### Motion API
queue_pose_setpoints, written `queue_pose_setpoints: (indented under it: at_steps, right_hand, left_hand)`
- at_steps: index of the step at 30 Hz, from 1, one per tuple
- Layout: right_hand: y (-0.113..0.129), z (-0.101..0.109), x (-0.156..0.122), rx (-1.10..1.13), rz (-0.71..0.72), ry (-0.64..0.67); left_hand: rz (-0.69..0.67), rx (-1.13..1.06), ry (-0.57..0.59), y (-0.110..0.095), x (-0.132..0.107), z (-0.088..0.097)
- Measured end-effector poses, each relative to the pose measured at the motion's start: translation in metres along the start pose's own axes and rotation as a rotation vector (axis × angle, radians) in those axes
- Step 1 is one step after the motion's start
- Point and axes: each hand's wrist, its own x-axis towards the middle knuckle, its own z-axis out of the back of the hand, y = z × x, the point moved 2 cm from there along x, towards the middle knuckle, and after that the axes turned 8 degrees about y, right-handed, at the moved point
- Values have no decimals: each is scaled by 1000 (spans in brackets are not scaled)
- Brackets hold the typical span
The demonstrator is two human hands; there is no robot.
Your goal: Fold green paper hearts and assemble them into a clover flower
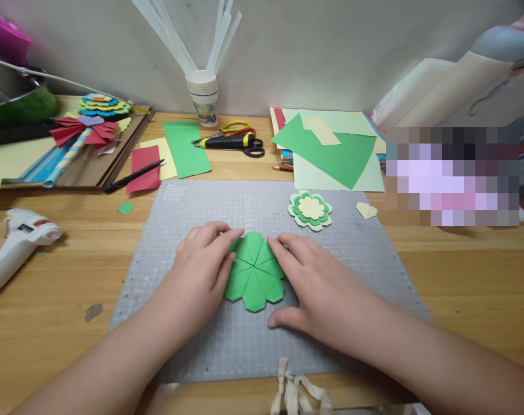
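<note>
A green paper flower point(256, 276) made of folded petals lies flat in the middle of a grey cutting mat point(227, 346). My left hand point(203, 265) rests on the flower's left side, fingers stretched out and pressing on the petals. My right hand point(317, 285) lies flat on the flower's right edge, fingers extended, thumb spread toward me. Neither hand grips anything. A finished layered flower point(310, 210) in cream and green sits on the mat beyond my right hand, with a small cream paper heart point(366, 210) to its right.
A white glue gun point(15, 245) lies at the left edge of the wooden table. Scissors point(231, 138), green, yellow and red paper sheets point(331, 151), a black pen point(134, 176), a paper cup of glue sticks point(204, 98) and more paper flowers point(93, 118) sit at the back.
</note>
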Motion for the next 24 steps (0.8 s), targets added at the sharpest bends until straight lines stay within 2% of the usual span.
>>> queue_pose_setpoints:
  at_steps: [4, 9, 17, 24]
  right_hand:
    - [2, -1, 4, -13, -32, 11]
    - [0, 0, 6, 1, -36, -8]
    - [-1, -2, 3, 4, -8, -53]
    - [7, -1, -1, -70, 30, -42]
  left_hand:
    - [-27, -8, -25, 5, 7, -7]
    - [-26, -52, 9, 6, 11, -9]
    - [54, -72, -49, 2, 14, -8]
    - [60, -64, -22, 2, 17, -9]
